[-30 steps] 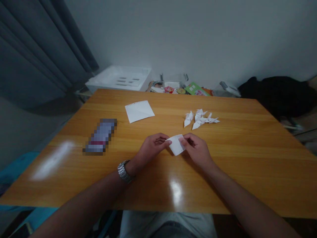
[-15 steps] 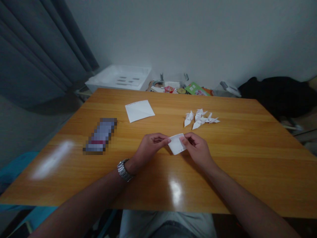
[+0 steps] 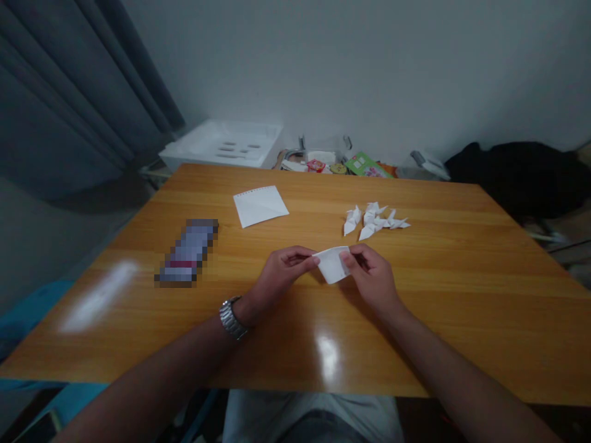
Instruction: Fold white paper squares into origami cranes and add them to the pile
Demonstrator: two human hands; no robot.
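A small folded white paper (image 3: 332,264) is held just above the middle of the wooden table (image 3: 462,295). My left hand (image 3: 279,275), with a metal watch on its wrist, pinches the paper's left edge. My right hand (image 3: 372,278) pinches its right edge between thumb and fingers. Both hands are closed on the paper.
A flat white sheet (image 3: 260,206) lies farther back on the left. Several folded white paper cranes (image 3: 373,221) sit back right. A blurred oblong object (image 3: 188,252) lies at the left. Behind the table are a white tray (image 3: 223,144), small clutter (image 3: 337,165) and a dark bag (image 3: 517,175).
The paper and both hands have shifted slightly up and away; the paper's outline is a little smaller and flatter than a second ago.
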